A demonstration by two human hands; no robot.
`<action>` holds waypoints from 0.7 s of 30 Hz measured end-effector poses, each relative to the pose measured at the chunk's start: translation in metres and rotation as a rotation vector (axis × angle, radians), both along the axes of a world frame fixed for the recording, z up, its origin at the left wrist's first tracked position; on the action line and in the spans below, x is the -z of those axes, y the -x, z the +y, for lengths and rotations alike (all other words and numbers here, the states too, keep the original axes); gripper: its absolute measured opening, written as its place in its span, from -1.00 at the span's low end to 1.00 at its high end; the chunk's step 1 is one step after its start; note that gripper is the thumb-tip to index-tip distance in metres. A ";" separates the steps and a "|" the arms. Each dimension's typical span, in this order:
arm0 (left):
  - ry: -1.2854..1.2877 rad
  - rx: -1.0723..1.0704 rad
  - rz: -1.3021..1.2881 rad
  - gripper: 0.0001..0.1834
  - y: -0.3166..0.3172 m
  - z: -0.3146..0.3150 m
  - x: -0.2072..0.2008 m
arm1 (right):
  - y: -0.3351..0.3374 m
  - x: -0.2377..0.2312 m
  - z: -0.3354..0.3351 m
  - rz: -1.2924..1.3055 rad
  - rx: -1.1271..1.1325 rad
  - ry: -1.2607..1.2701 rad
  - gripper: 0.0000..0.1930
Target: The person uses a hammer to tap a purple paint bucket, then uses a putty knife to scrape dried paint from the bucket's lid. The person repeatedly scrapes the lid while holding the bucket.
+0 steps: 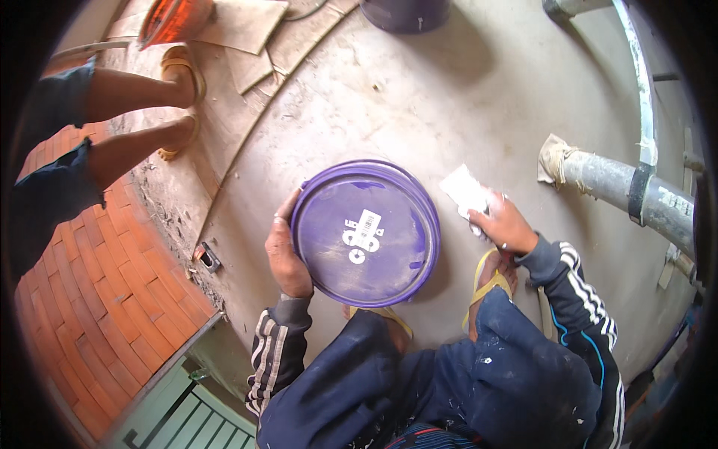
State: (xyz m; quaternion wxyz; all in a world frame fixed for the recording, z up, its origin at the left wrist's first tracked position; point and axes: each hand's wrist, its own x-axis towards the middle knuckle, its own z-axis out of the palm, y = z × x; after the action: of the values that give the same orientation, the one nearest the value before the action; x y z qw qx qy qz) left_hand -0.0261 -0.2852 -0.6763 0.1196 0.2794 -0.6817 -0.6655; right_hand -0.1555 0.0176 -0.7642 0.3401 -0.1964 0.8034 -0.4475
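A round purple bucket [329, 224] stands in front of me, its flat round face turned up. On that face are a white barcode label [368, 226], white marks and pale dusty smears. My left hand [287, 258] grips the bucket's left side, with the fingers curved along its edge. Off to the right of the bucket, my right hand [508, 223] is closed on a flat white piece [465, 188]. Glare washes that piece out, and I cannot tell whether it is cloth, paper or something stiffer.
Another purple bucket [406, 15] stands at the far edge, with an orange bucket [166, 21] far left. A person's legs [142, 96] stand at left. Grey pipes [613, 183] jut in from the right. A small dark object [209, 258] lies near the orange brick paving [97, 284].
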 end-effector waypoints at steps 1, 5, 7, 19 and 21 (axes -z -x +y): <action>-0.017 -0.009 0.012 -0.41 0.000 0.000 0.001 | -0.010 0.014 0.010 0.197 -0.004 -0.024 -0.69; 0.044 -0.020 0.023 -0.47 -0.006 -0.007 0.005 | -0.019 -0.012 0.010 -0.456 0.136 0.001 -0.67; 0.058 -0.030 0.014 -0.47 -0.005 -0.011 0.003 | -0.018 -0.020 0.008 -0.556 0.216 0.123 -0.67; 0.155 -0.042 0.061 -0.47 -0.006 0.002 0.009 | 0.034 -0.109 -0.036 -0.288 -0.010 0.133 -0.75; 0.150 -0.050 0.067 -0.47 -0.009 0.001 0.008 | 0.037 -0.118 -0.044 -0.368 -0.037 0.148 -0.75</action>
State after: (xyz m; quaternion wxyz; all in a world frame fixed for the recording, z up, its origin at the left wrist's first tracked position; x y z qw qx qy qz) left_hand -0.0171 -0.2845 -0.6844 0.1796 0.2643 -0.7182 -0.6182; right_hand -0.1928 -0.0268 -0.6462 0.4742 -0.1504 0.6888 -0.5273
